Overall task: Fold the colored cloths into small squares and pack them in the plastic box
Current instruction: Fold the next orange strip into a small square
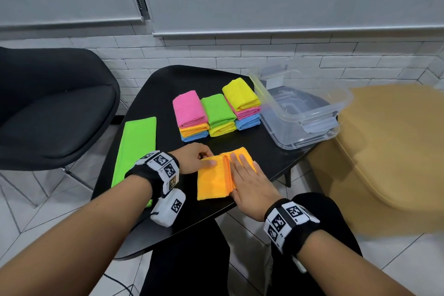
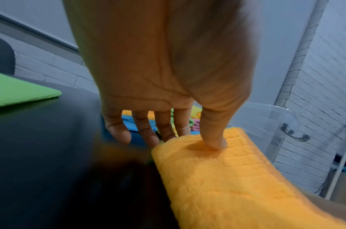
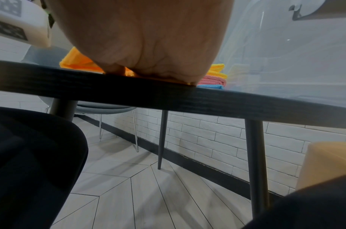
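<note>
An orange cloth [image 1: 211,182] lies partly folded near the front edge of the black table [image 1: 158,89]. My left hand [image 1: 206,160] pinches its left flap at the far corner. In the left wrist view the thumb [image 2: 213,139] presses on top of the orange cloth [image 2: 226,178] and the fingers reach behind its edge. My right hand [image 1: 242,170] lies flat on the cloth's right half, pressing beside the fold. The clear plastic box [image 1: 312,113] stands at the table's right, with no cloth in it. A green cloth [image 1: 137,149], folded into a long strip, lies at the left.
Three stacks of folded cloths [image 1: 217,113] in pink, green, yellow, orange and blue sit mid-table, left of the box. A black chair [image 1: 48,103] stands at the left, a tan seat [image 1: 396,151] at the right. My knees are under the table's front edge [image 3: 168,96].
</note>
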The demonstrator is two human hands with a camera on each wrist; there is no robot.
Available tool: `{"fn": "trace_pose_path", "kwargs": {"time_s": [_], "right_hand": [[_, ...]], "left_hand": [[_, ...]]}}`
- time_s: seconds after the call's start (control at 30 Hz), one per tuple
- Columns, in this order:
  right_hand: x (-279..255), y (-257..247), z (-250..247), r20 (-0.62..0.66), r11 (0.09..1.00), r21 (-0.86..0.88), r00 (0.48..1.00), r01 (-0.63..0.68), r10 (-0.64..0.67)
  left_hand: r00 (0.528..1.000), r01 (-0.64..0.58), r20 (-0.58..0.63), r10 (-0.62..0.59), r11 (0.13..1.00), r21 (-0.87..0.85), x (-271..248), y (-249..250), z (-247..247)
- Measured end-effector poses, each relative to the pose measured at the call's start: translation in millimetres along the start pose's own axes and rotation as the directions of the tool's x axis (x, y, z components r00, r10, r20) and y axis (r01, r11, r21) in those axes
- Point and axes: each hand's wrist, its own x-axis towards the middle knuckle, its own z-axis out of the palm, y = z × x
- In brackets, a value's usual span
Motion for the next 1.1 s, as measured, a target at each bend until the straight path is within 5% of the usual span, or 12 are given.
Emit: {"fn": "trace_pose_path", "kwargs": {"time_s": [0.3, 0.57, 0.87, 1.1], "right_hand": [[2.9, 2.5, 6.8, 0.025, 1.000, 0.009, 1.000, -0.011, 0.011], [2.4, 4.5, 4.1, 0.064, 1.000, 0.020, 0.998, 0.005, -0.006], [17.2, 14.4, -42.2, 0.215, 0.989, 0.139, 0.973, 0.059, -0.089], [8.0, -18.3, -41.0, 0.170, 0.987, -0.150, 0.985, 0.058, -0.032]], "left_hand": [[0.999, 0.031, -0.003, -0.032, 0.986, -0.166, 7.0, -14.6, -1.5], [0.992, 0.092, -0.082, -0.101, 0.990, -0.104, 10.9, -17.0, 6.6], [0.927, 0.265, -0.242, -0.286, 0.957, -0.114, -8.7, -0.8, 25.5], [0.860, 0.368, -0.237, -0.452, 0.871, -0.327, -33.6, 13.5, 51.9]]}}
